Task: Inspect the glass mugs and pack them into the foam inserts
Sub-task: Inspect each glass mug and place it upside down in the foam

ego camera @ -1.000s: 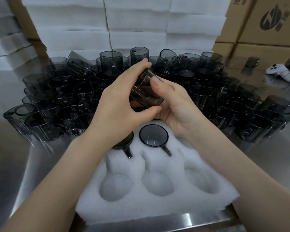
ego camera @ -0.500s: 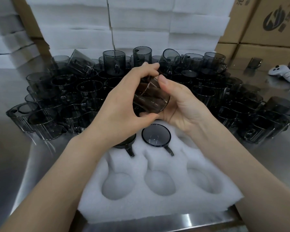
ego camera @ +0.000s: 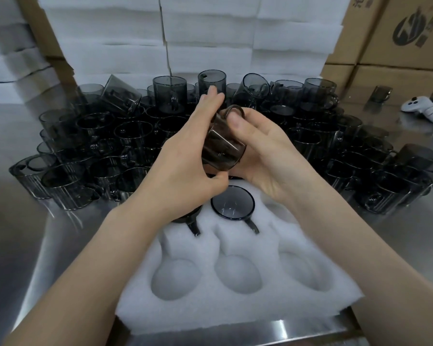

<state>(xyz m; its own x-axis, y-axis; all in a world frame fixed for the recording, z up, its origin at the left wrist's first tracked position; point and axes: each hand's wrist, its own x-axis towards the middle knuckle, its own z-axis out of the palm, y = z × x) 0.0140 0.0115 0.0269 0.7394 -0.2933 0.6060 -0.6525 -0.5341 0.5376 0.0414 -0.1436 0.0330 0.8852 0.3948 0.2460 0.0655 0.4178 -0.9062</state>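
Steel table (ego camera: 15,245), held mug (ego camera: 223,151) now tipped, handle up

A smoky glass mug (ego camera: 223,151) is held tilted, handle uppermost, above the white foam insert (ego camera: 235,275). Two mugs (ego camera: 233,203) are seated in its far pockets; three near pockets are left empty. Many mugs (ego camera: 110,138) are crowded behind.

left hand (ego camera: 185,161): fingers curled, gripping | right hand (ego camera: 265,156): cupped, thumb on top, gripping | forearms converging
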